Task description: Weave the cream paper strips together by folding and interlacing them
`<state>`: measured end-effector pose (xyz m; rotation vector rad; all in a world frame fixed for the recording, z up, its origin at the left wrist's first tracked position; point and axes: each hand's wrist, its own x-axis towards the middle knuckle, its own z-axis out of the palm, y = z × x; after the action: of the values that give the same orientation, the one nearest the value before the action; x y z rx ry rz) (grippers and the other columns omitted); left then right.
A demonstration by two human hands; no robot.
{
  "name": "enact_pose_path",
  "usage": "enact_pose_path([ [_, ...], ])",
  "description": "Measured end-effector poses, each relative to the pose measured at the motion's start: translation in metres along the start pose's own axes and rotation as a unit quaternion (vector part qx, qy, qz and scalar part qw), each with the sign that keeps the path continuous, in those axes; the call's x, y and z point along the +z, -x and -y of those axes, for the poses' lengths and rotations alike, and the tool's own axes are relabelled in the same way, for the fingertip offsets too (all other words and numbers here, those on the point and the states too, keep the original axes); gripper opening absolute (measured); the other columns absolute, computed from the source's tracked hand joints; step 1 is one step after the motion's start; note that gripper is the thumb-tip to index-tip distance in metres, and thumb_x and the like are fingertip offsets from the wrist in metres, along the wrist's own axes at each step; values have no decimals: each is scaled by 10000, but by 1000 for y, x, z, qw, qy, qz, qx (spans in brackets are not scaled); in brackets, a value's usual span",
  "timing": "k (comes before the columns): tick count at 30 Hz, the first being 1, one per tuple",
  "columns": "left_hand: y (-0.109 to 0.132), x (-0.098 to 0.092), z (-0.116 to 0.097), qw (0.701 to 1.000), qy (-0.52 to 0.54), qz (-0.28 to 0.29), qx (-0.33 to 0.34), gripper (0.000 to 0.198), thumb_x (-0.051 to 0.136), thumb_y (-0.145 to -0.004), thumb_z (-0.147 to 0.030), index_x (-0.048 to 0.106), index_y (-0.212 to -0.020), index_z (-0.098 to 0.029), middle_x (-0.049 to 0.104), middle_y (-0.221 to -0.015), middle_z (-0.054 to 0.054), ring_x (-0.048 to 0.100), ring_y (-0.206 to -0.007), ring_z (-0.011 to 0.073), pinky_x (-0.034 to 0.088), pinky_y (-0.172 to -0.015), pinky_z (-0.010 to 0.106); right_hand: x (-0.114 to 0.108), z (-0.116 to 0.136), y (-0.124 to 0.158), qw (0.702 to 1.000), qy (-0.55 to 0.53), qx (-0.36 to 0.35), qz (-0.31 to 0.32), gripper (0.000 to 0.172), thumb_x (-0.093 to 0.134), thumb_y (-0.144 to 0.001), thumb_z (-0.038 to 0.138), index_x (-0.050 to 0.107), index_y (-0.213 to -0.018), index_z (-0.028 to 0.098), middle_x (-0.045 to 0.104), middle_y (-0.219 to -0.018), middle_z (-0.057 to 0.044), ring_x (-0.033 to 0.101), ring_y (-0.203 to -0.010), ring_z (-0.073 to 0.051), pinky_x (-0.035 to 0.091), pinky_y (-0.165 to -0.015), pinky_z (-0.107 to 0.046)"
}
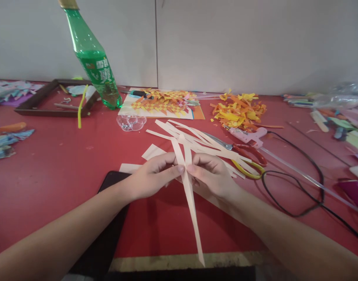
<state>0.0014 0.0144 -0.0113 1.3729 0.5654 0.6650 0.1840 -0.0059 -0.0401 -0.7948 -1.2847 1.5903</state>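
Both my left hand (159, 171) and my right hand (214, 173) pinch a cream paper strip (191, 203) between thumb and fingers, the two thumbs nearly touching. Its upper part forms two legs that meet at a peak, and a long tail hangs down toward the table's front edge. The fingertips behind the paper are partly hidden. Just beyond my hands lies a loose pile of cream paper strips (196, 136). Scissors (249, 156) with red and yellow handles lie partly under that pile, to the right.
A pink glue gun (249, 136) trails a black cable (301, 214) at right. A green bottle (93, 64) stands by a dark frame (50, 113). Orange and yellow paper pieces (240, 111) lie at the back. A black flat object (105, 218) lies under my left forearm.
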Motion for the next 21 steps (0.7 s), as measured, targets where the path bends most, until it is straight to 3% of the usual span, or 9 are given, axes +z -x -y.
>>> enact_pose_path([
  [7,2,-2,4,999,-27,-35,-19,222,518,-930,-348,581,-829,-160,523,-691,-35,405,-549,65,339,-507,186,-1,6,-2,995,75,-56,-34,274,642,-877,241,549,-629,172,559,-545,43,489,-500,-80,377,-511,-235],
  [13,5,-3,2,996,-69,0,-47,264,506,-932,-376,605,-854,-145,501,-709,-29,429,-581,73,369,-541,205,-2,1,-1,998,36,-32,-44,229,646,-873,274,584,-674,179,573,-563,38,501,-493,-89,391,-501,-247],
  [21,2,-1,-2,998,-60,-2,-10,254,511,-929,-361,586,-809,-149,522,-671,-29,418,-565,77,339,-522,201,-2,1,0,1000,14,-3,-9,251,664,-851,272,571,-640,173,581,-559,21,509,-510,-102,397,-512,-261],
])
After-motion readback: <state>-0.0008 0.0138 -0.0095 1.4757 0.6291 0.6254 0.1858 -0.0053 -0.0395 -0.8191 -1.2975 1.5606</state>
